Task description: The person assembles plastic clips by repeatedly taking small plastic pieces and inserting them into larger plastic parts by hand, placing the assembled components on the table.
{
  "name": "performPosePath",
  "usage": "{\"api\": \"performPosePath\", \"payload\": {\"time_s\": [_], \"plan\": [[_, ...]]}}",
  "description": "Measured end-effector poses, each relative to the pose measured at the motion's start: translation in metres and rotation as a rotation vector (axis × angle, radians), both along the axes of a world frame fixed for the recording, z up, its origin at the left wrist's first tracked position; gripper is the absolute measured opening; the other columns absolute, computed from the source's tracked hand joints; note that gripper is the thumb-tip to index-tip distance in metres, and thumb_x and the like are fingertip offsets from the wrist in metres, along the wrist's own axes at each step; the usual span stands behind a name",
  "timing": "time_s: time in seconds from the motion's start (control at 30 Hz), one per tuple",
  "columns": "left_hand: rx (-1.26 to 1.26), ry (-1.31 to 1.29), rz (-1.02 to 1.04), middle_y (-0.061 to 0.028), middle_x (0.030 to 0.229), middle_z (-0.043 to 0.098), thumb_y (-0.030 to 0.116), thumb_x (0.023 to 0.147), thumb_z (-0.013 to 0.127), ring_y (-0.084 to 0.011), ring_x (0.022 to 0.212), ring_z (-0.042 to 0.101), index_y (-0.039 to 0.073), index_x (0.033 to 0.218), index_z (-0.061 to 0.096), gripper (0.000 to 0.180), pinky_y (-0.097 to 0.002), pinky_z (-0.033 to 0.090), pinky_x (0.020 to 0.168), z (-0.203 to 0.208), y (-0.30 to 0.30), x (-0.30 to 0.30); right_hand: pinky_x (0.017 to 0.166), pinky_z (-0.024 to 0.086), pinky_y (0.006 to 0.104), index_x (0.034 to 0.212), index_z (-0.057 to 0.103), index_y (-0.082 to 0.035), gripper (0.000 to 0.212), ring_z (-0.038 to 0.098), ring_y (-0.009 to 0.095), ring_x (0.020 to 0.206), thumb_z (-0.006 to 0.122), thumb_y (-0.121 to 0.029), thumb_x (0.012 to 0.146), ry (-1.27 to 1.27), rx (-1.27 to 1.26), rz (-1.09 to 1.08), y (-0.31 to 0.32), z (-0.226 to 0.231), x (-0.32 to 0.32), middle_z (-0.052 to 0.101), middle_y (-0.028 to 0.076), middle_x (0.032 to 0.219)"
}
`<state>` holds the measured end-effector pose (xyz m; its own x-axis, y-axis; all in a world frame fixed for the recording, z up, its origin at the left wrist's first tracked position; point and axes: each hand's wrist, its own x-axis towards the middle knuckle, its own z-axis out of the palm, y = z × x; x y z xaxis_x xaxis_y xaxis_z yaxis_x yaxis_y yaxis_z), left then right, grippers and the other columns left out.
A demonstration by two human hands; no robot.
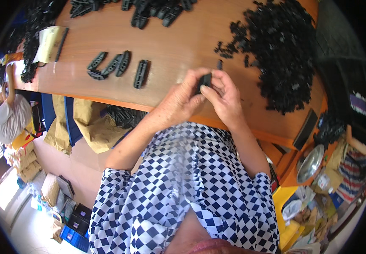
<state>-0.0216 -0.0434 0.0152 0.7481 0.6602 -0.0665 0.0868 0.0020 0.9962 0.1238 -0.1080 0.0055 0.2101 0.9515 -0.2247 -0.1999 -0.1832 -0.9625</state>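
Note:
Over the front edge of the wooden table (170, 51), my left hand (182, 98) and my right hand (224, 96) meet around a small black plastic part (205, 80). Fingers of both hands are closed on it, and they cover much of its shape. Just beyond my right fingertips lies a tiny black piece (220, 64). To the left of my hands, a long black plastic part (140, 74) with a slotted middle rests on the tabletop. Several similar curved black parts (112, 65) lie farther left in a loose group.
A big heap of small black pieces (280, 51) covers the table's right side. More long black parts (149, 10) lie along the far edge. At the left are a paper pad (49, 44) and another black pile (32, 51). A person (11, 114) sits beyond it. A metal bowl (311, 163) stands at right.

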Motion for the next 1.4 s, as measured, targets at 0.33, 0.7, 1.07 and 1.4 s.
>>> {"api": "performPosePath", "payload": {"time_s": [0.33, 0.7, 1.07, 1.4], "plan": [[0.797, 0.859, -0.328, -0.0147, 0.103, 0.061, 0.012, 0.084, 0.063, -0.033, 0.079, 0.065, 0.015, 0.134, 0.039, 0.055, -0.042, 0.052, 0.066, 0.047, 0.055, -0.038, 0.068, 0.038, 0.0362, 0.089, 0.06, -0.01, 0.022, 0.053, 0.022, 0.08, 0.073, -0.021, 0.076, -1.488, 0.109, 0.062, 0.028, 0.01, 0.045, 0.054, 0.003, 0.084], [1.167, 0.79, 0.171, -0.0132, 0.094, 0.064, 0.026, 0.088, 0.061, -0.0356, 0.08, 0.064, 0.007, 0.1, 0.055, 0.023, -0.0441, 0.051, 0.067, -0.006, 0.145, 0.007, 0.074, 0.041, 0.0377, 0.091, 0.06, -0.007, 0.015, 0.056, 0.027, 0.085, 0.068, -0.011, 0.078, -1.271, 0.069, 0.061, 0.012, 0.007, 0.061, 0.056, 0.007, 0.086], [0.551, 0.432, 0.317, -0.0108, 0.09, 0.064, 0.012, 0.086, 0.065, -0.0228, 0.084, 0.066, 0.003, 0.109, 0.053, 0.027, -0.0341, 0.052, 0.072, -0.015, 0.128, -0.01, 0.072, 0.044, 0.0325, 0.091, 0.062, -0.007, 0.013, 0.058, 0.02, 0.077, 0.068, -0.011, 0.081, -1.422, 0.205, 0.037, 0.022, -0.008, 0.066, 0.059, 0.004, 0.081], [-0.442, -0.078, 0.122, -0.0104, 0.094, 0.065, 0.002, 0.08, 0.072, -0.0172, 0.081, 0.067, -0.001, 0.112, 0.049, 0.04, -0.0234, 0.055, 0.069, -0.001, 0.03, 0.036, 0.064, 0.046, 0.021, 0.089, 0.061, -0.002, 0.008, 0.056, 0.008, 0.066, 0.066, -0.008, 0.086, 0.238, 0.01, -0.148, -0.002, 0.006, 0.057, 0.061, 0.001, 0.074]]}}
